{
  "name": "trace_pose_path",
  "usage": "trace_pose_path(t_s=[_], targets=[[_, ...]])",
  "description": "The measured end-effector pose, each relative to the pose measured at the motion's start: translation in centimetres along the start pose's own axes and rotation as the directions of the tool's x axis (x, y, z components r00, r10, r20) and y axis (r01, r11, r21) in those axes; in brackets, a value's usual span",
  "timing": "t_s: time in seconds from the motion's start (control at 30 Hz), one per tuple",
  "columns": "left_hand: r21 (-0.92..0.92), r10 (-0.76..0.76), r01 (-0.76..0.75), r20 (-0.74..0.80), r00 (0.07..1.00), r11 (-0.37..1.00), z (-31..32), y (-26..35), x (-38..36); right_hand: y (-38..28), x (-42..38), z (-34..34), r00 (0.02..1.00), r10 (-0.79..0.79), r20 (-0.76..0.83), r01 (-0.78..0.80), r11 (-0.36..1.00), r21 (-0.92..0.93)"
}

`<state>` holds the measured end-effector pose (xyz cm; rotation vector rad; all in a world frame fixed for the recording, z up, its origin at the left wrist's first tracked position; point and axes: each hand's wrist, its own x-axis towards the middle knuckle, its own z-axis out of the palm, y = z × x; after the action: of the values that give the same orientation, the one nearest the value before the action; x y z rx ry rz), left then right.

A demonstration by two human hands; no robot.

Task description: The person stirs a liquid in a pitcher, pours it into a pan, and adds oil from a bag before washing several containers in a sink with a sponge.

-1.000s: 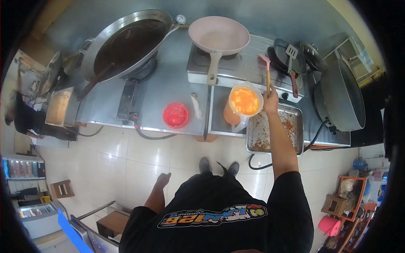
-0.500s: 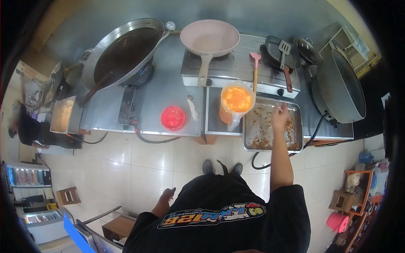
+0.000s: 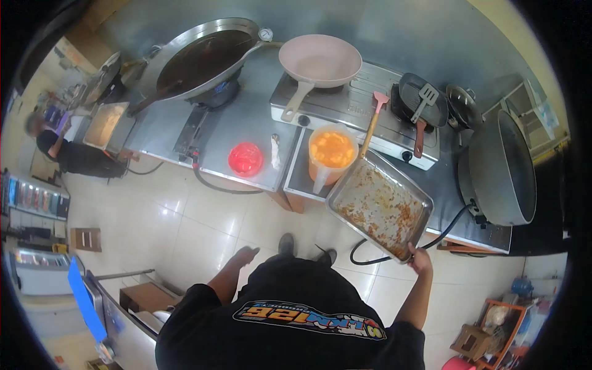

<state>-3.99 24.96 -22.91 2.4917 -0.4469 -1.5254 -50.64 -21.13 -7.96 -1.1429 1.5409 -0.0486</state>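
Note:
A metal baking tray (image 3: 379, 206) with brown crumbs and oily residue stuck on its bottom sticks out past the counter's front edge, turned at an angle. My right hand (image 3: 421, 258) grips its near right corner, thumb at the rim. Beside the tray's far left end stands a clear measuring jug (image 3: 325, 169) filled with orange liquid and pale chunks. My left hand (image 3: 245, 256) hangs over the floor at my side, fingers stretched out, holding nothing.
A pink frying pan (image 3: 319, 61) sits on the gas stove (image 3: 364, 111), with a pink spatula (image 3: 374, 120) and a grill pan (image 3: 422, 102) nearby. A red bowl (image 3: 245, 160) and a large wok (image 3: 206, 65) are left. A black hose (image 3: 453, 225) hangs nearby. Another person (image 3: 68, 151) stands far left.
My right hand has gone from above the tray to its near corner and taken hold. The tray has swung round and come toward me over the edge. My view has turned.

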Motion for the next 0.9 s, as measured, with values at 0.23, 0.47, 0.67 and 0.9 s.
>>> trace_pose_path(t_s=[0.23, 0.47, 0.67, 0.9], targets=[[-0.608, 0.406, -0.195, 0.23, 0.885, 0.77, 2.5, 23.1, -6.9, 3.9, -5.1, -1.3, 0.945, -0.299, -0.135, 0.304, 0.952, 0.017], [-0.494, 0.581, -0.399, 0.296, 0.759, 0.773, 3.2, 32.3, -16.3, 8.5, -11.8, -10.7, 0.897, -0.295, -0.329, 0.335, 0.939, 0.073], [-0.599, 0.672, -0.541, -0.007, 0.74, 0.59, -1.1, 32.2, -25.1, 0.3, -16.7, -12.6, 0.86, -0.502, -0.096, 0.511, 0.849, 0.137], [-0.753, 0.369, -0.568, -0.45, 0.813, 0.333, -11.1, 22.4, -30.7, -12.6, -18.6, -1.1, 0.711, -0.668, 0.22, 0.615, 0.742, 0.265]])
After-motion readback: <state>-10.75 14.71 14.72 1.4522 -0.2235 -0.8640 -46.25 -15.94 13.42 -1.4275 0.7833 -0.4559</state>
